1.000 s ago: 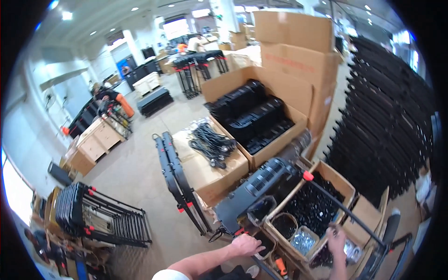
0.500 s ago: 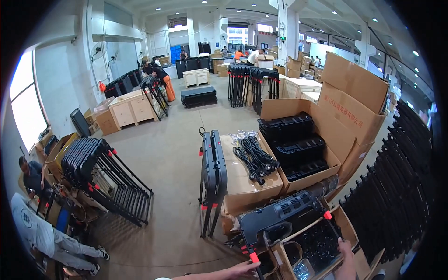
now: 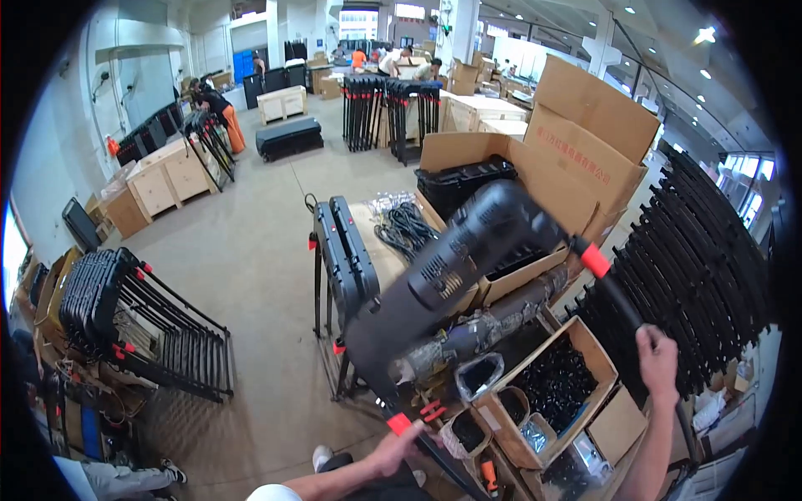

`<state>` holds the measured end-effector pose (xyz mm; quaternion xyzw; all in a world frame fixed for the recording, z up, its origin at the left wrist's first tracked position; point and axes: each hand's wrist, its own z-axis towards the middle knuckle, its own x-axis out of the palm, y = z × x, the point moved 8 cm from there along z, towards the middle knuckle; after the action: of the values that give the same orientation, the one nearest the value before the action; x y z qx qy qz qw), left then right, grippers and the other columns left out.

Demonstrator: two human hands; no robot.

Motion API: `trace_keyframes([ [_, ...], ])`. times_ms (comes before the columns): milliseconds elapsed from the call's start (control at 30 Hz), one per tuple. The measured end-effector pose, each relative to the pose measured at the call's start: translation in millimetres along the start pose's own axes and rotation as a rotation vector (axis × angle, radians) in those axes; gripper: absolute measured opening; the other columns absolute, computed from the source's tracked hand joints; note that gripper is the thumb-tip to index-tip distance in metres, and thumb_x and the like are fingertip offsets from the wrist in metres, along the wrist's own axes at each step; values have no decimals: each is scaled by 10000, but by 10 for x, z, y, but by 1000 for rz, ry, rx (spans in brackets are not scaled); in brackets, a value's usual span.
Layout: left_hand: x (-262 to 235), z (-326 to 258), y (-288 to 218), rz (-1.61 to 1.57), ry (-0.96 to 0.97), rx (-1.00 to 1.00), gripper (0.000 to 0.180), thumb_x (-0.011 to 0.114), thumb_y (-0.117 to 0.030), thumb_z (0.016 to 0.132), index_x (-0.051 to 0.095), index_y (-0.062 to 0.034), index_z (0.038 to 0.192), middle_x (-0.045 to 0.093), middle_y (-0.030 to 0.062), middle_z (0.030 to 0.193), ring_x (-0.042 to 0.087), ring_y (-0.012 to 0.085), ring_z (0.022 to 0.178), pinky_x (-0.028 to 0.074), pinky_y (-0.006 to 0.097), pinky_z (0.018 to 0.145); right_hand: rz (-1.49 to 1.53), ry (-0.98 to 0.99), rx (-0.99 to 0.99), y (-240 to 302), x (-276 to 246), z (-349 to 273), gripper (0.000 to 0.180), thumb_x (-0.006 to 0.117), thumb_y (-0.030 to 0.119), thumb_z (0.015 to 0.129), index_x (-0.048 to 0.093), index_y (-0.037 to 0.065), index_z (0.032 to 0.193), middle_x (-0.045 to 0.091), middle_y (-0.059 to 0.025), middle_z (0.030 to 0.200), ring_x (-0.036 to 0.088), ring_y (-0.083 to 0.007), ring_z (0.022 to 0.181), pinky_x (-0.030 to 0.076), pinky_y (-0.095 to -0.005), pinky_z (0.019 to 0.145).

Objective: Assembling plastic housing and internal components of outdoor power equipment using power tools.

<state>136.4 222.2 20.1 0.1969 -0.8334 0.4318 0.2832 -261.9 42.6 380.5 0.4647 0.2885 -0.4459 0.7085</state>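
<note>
A long black plastic panel on a thin black metal frame fills the middle of the scene, lifted above the boxes. Its long axis runs on a slant, from the near left end by the person's body up to the far right, where it points toward a stack of big brown cardboard cartons. The panel's surface is matt and moulded, with rounded edges and small grids of slots; red plastic clips sit on the frame at both ends.

The right hand is clenched around the black tube of the frame, below a red clip at the near right. The left hand grips the lower end of the frame beside another red clip, fingers curled.

Right of the panel hangs a dense rack of black metal frames. To the left, on the grey concrete floor, stands a row of folded black panels on legs, and one more folded unit stands upright nearer the middle.

Under the panel sits an open cardboard box of small black parts, with clear bags beside it. The top carton bears a red printed label on its side
</note>
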Motion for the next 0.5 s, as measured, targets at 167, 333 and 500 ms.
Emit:
trace_keyframes([
  [167, -449, -418, -1399, -39, 101, 413, 779, 280, -669, 1069, 481, 15, 1383, 707, 215, 1192, 697, 355, 1133, 536, 483, 1040, 3, -154, -50, 1274, -686, -204, 411, 553, 372, 1097, 680, 4, 1230, 466, 58, 725, 413, -41, 642, 330, -244, 568],
  [333, -1381, -646, -2919, -76, -88, 742, 885, 252, -806, 997, 398, -87, 1493, 654, 188, 1165, 739, 365, 946, 596, 488, 849, -109, -204, -37, 2842, -471, -572, 540, 531, 529, 1072, 674, 40, 1249, 433, 48, 717, 374, -40, 607, 274, -230, 544],
  [500, -2774, -789, -4231, 84, -335, 919, 791, 293, -715, 1052, 416, -82, 1511, 654, 124, 1125, 737, 310, 900, 580, 442, 789, 221, -52, 27, 3652, 623, -929, 361, 603, 272, 1027, 589, 20, 1284, 584, -1, 855, 527, -71, 661, 409, -225, 593],
])
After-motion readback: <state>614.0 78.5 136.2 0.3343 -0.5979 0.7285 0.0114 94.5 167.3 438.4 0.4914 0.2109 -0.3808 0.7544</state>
